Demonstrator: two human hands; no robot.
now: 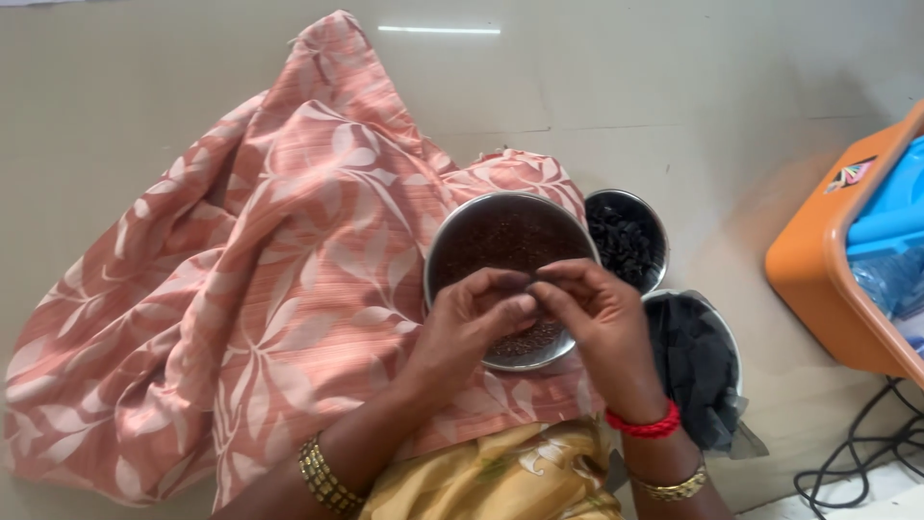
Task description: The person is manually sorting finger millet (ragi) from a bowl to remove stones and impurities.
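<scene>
Head view looks straight down at a lap, so everything is kept within easy reach on the floor [674, 87]. A steel bowl [438, 255] full of small dark reddish-brown seeds is propped on the peach leaf-print cloth [241, 289], right under both hands, so whatever drops lands back in it. The left hand [469, 323] and right hand [599, 313] are brought together over the bowl, fingers curled in and fingertips pinched against each other. Something tiny seems to be nipped between them, but what exactly can't be made out.

Just beside the bowl, on the right, a smaller steel cup [628, 236] of black bits is parked, and nearer the knee a black plastic bag [695, 371] is bunched inside another steel vessel; sorted-out stuff seems to be kept apart there.

At the far right edge an orange plastic crate [818, 279] is seen with a small multicoloured sticker on its rim and blue packaging inside. Black cable [857, 453] is looped below it.
</scene>
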